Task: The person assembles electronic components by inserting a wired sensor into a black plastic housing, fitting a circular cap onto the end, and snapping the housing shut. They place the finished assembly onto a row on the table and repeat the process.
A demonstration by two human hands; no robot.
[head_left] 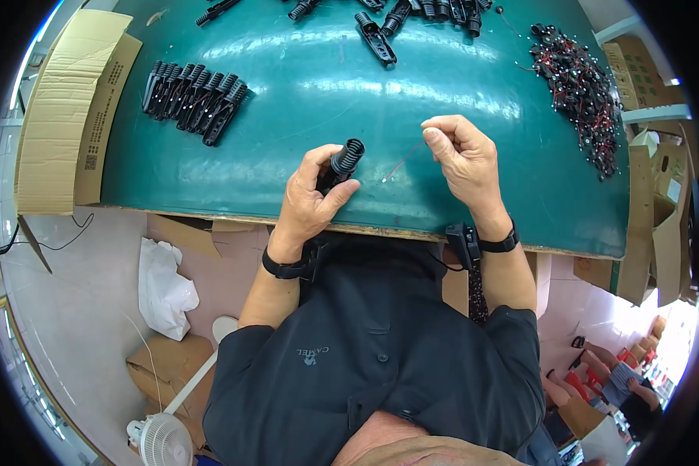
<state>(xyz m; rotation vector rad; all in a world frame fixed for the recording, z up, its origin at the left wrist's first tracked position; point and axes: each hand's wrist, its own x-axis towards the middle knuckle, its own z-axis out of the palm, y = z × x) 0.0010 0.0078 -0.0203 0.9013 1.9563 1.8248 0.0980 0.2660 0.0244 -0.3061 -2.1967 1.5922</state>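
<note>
My left hand (pixel 303 206) is closed round a black plastic housing (pixel 348 158) with a ribbed, hollow round end that tilts up toward the far side. The lower part of this housing is hidden by my fingers and palm. To the right, the thumb and forefinger of my right hand (pixel 471 167) are pinched on a thin reddish wire (pixel 406 159). The wire slants down to the left, and a tiny white tip (pixel 386 179) shows at its free end, a little apart from the housing. What else my right fingers hold is hidden.
A row of similar black housings (pixel 194 99) lies at the left on the green table (pixel 287 109); more housings (pixel 377 39) lie at the far edge. Small wired parts (pixel 575 93) are heaped at right. Cardboard boxes (pixel 66 116) flank the table. A fan (pixel 165 443) stands lower left.
</note>
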